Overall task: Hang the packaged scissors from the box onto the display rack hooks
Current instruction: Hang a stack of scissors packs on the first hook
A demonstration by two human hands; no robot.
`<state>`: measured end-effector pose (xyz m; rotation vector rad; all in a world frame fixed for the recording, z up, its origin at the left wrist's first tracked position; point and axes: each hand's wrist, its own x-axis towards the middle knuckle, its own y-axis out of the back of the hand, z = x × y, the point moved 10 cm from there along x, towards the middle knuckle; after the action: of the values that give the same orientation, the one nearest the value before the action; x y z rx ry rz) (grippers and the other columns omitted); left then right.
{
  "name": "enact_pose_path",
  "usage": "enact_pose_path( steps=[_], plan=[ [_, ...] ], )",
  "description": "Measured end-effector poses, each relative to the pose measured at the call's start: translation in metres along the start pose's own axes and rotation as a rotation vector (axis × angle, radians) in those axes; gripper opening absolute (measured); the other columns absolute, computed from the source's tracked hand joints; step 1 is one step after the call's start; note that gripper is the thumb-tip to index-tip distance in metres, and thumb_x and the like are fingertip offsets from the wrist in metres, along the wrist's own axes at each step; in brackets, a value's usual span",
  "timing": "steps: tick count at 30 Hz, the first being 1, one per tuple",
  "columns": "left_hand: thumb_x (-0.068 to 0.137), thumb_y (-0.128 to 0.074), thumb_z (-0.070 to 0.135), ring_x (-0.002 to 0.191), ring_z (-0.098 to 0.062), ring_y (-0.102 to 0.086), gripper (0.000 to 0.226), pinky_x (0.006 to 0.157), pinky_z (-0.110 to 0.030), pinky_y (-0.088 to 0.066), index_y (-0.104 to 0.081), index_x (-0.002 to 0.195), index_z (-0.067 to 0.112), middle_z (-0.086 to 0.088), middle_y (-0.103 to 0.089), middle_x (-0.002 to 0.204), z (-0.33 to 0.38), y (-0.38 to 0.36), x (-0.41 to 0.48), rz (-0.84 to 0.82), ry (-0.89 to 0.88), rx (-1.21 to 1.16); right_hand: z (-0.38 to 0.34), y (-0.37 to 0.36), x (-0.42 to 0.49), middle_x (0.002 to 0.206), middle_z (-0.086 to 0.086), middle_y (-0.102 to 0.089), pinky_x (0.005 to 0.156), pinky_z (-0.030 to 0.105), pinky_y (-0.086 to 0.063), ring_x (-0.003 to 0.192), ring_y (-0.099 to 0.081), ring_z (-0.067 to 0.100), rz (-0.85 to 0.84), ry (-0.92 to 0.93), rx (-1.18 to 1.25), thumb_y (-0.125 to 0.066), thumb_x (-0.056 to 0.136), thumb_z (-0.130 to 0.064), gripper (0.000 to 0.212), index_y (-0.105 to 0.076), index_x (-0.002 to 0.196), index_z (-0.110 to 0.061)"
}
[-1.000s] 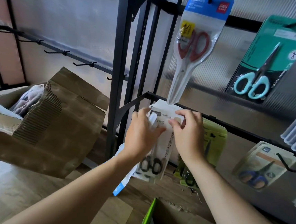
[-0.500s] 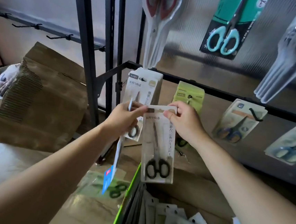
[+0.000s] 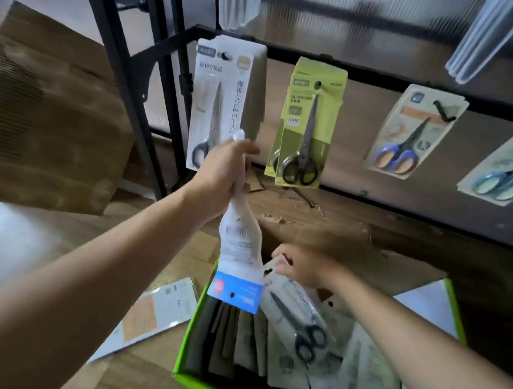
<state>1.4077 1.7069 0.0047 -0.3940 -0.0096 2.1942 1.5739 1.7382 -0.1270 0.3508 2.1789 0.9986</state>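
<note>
Green cardboard box (image 3: 186, 344) holds many packs (several hang on black rack hooks (image 3: 224, 55)); left hand (image 3: 219, 175) grips a long blue-headed packet (image 3: 240, 249), right hand (image 3: 301, 269) pinches a white scissors pack (image 3: 297, 311).

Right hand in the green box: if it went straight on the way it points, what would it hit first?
Likely the long pouch dangling from the left hand; the right hand, pinching a scissors pack in the box, points at it, though depth is unclear.
</note>
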Motion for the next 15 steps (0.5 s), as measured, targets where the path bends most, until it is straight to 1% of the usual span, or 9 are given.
enact_pose_path(
  steps=[1, 3, 5, 7, 8, 9, 11, 13, 15],
  plan=[
    [0.091, -0.055, 0.014, 0.052, -0.014, -0.044, 0.019, 0.049, -0.024, -0.04, -0.06, 0.072, 0.016, 0.0, -0.049, 0.06, -0.001, -0.006, -0.002, -0.02, -0.022, 0.01, -0.001, 0.007, -0.004, 0.121, -0.001, -0.06, 0.085, 0.029, -0.044, 0.105, -0.055, 0.012, 0.027, -0.004, 0.019, -0.049, 0.099, -0.027, 0.03, -0.056, 0.126, -0.017],
    [0.098, -0.052, 0.022, 0.051, -0.013, -0.05, 0.021, 0.058, -0.03, -0.045, -0.062, 0.083, 0.012, 0.003, -0.055, 0.057, 0.001, -0.018, -0.009, -0.049, -0.058, 0.009, -0.007, 0.031, -0.014, 0.101, -0.005, -0.062, 0.073, 0.026, -0.043, 0.091, -0.056, 0.01, 0.115, -0.002, 0.092, -0.041, 0.103, -0.026, 0.027, -0.059, 0.119, -0.012],
    [0.1, -0.052, 0.025, 0.054, -0.017, -0.052, 0.023, 0.063, -0.034, -0.046, -0.062, 0.087, 0.009, -0.005, -0.053, 0.066, 0.005, -0.026, -0.014, -0.043, -0.056, -0.028, -0.012, 0.058, -0.028, 0.091, -0.01, -0.066, 0.072, 0.028, -0.047, 0.087, -0.061, 0.011, 0.196, 0.032, 0.317, -0.043, 0.103, -0.028, 0.024, -0.064, 0.107, -0.018],
    [0.099, -0.053, 0.026, 0.05, -0.017, -0.056, 0.021, 0.061, -0.033, -0.049, -0.06, 0.087, 0.01, -0.01, -0.052, 0.071, 0.013, -0.034, -0.014, -0.01, -0.042, -0.063, -0.016, 0.079, -0.046, 0.082, -0.019, -0.069, 0.072, 0.024, -0.048, 0.081, -0.063, 0.001, 0.236, 0.085, 0.62, -0.049, 0.101, -0.028, 0.017, -0.066, 0.103, -0.027],
    [0.099, -0.052, 0.026, 0.05, -0.016, -0.059, 0.02, 0.062, -0.033, -0.051, -0.061, 0.087, 0.011, -0.01, -0.055, 0.075, 0.017, -0.039, -0.014, 0.021, -0.025, -0.091, -0.015, 0.088, -0.056, 0.081, -0.018, -0.071, 0.074, 0.023, -0.048, 0.081, -0.064, 0.0, 0.244, 0.107, 0.793, -0.05, 0.1, -0.028, 0.018, -0.068, 0.102, -0.026],
    [0.1, -0.052, 0.026, 0.051, -0.015, -0.062, 0.02, 0.064, -0.034, -0.054, -0.061, 0.087, 0.013, -0.009, -0.059, 0.078, 0.021, -0.043, -0.013, 0.052, -0.006, -0.128, -0.011, 0.095, -0.066, 0.083, -0.014, -0.073, 0.076, 0.024, -0.049, 0.083, -0.066, 0.004, 0.243, 0.128, 0.955, -0.051, 0.097, -0.032, 0.021, -0.07, 0.1, -0.023],
    [0.099, -0.053, 0.025, 0.064, -0.02, -0.068, 0.018, 0.073, -0.04, -0.058, -0.06, 0.087, 0.014, -0.011, -0.065, 0.084, 0.029, -0.052, -0.011, 0.094, 0.008, -0.195, -0.005, 0.11, -0.088, 0.093, -0.002, -0.074, 0.077, 0.027, -0.052, 0.09, -0.069, 0.015, 0.234, 0.186, 1.148, -0.051, 0.088, -0.04, 0.031, -0.069, 0.102, -0.019],
    [0.098, -0.056, 0.027, 0.075, -0.027, -0.067, 0.018, 0.076, -0.042, -0.059, -0.06, 0.09, 0.011, -0.017, -0.067, 0.09, 0.037, -0.062, -0.01, 0.12, 0.0, -0.159, 0.001, 0.132, -0.107, 0.102, 0.004, -0.073, 0.077, 0.029, -0.055, 0.096, -0.068, 0.021, 0.311, 0.245, 1.069, -0.058, 0.088, -0.029, 0.026, -0.063, 0.112, -0.02],
    [0.095, -0.06, 0.031, 0.076, -0.026, -0.065, 0.025, 0.069, -0.036, -0.058, -0.06, 0.095, 0.006, -0.017, -0.065, 0.09, 0.045, -0.07, -0.009, 0.15, -0.025, 0.047, 0.008, 0.151, -0.118, 0.103, 0.008, -0.072, 0.077, 0.036, -0.057, 0.094, -0.07, 0.026, 0.388, 0.244, 0.99, -0.065, 0.089, -0.01, 0.035, -0.057, 0.118, -0.028]
  ],
)
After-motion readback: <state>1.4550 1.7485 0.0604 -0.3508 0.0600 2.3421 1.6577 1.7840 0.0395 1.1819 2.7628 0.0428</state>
